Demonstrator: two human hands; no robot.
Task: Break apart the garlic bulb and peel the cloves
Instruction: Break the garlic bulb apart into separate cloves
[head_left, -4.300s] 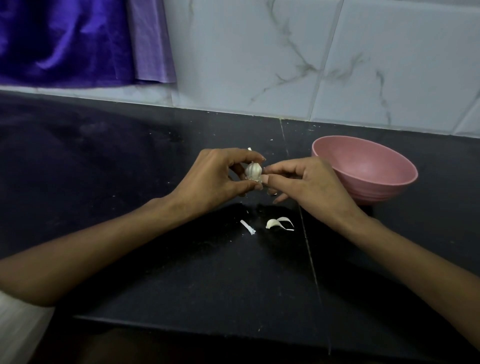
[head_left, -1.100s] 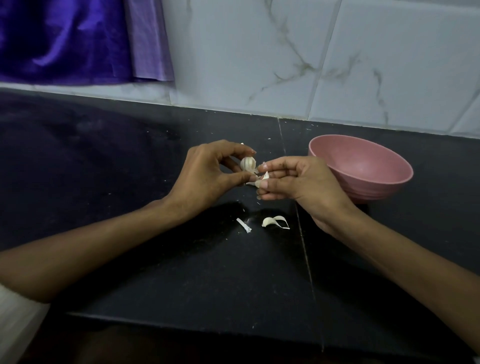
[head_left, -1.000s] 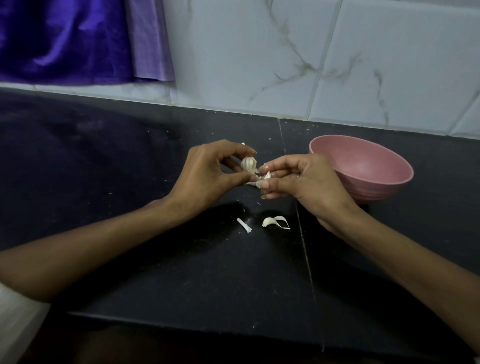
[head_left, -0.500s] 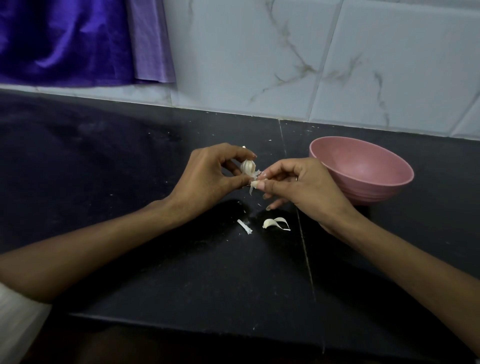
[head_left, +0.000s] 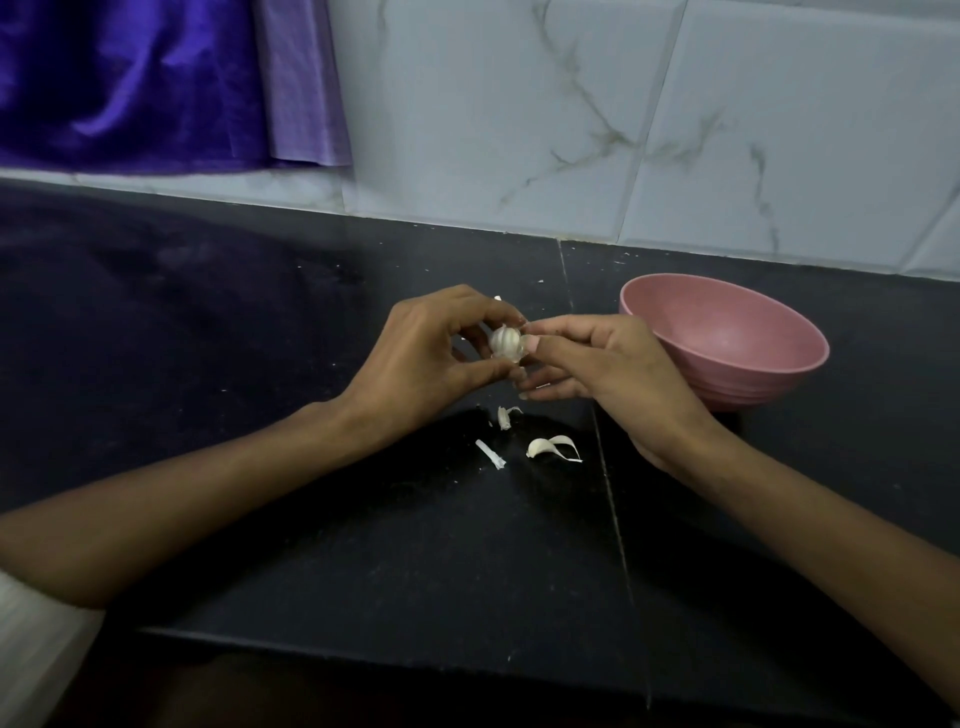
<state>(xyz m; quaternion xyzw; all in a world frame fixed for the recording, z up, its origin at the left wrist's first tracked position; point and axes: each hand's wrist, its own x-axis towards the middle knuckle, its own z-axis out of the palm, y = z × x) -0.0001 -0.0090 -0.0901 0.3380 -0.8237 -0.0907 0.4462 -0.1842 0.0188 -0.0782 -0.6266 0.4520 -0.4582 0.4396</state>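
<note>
No text, label, brand, number or sign can be read anywhere in view.

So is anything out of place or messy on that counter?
Only a little mess: three bits of garlic skin lie loose on the dark counter below the hands, not in the pink bowl. Small white specks dot the counter too. Nothing looks damaged.
</note>
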